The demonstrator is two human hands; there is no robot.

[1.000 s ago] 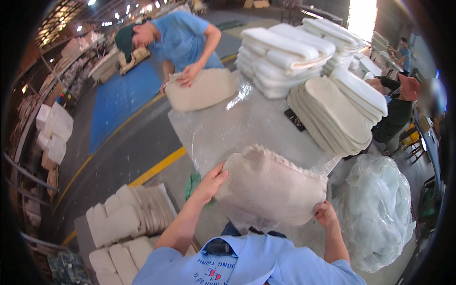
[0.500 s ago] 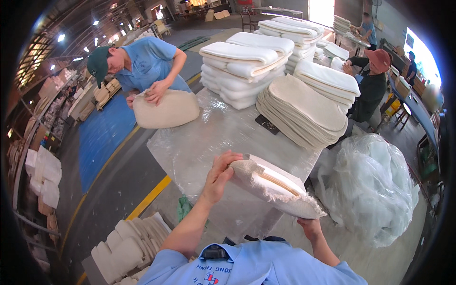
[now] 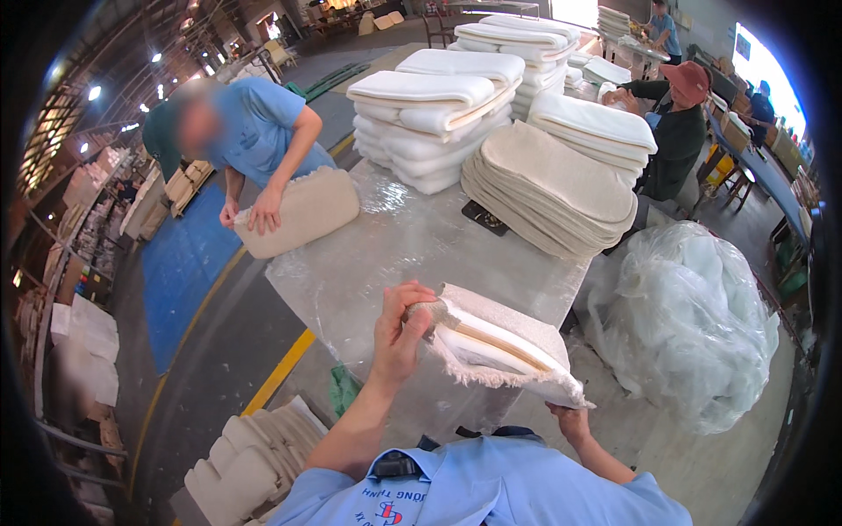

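Note:
In front of my chest I hold a beige fabric cushion cover (image 3: 531, 323) with a white foam pad (image 3: 500, 342) inside. Its frayed opening gapes toward me, baring the pad's layered edge with a tan strip. My left hand (image 3: 401, 337) is closed on the cover's left end, thumb nearest me. At the right end, my right hand (image 3: 572, 421) grips the lower corner from beneath; some of its fingers are hidden. The cushion hangs above the near part of a plastic-covered table (image 3: 351, 289).
Beyond my hands are a stack of beige covers (image 3: 561, 175) and stacks of white pads (image 3: 438, 96). A co-worker at the left handles another beige cushion (image 3: 307, 210). A large clear plastic bag (image 3: 688, 324) bulges at the right. Beige cushions (image 3: 250, 456) are piled at lower left.
The cushion has tilted and its opening has spread, showing more white pad. My left hand has shifted slightly left. The co-worker's cushion has turned and come lower.

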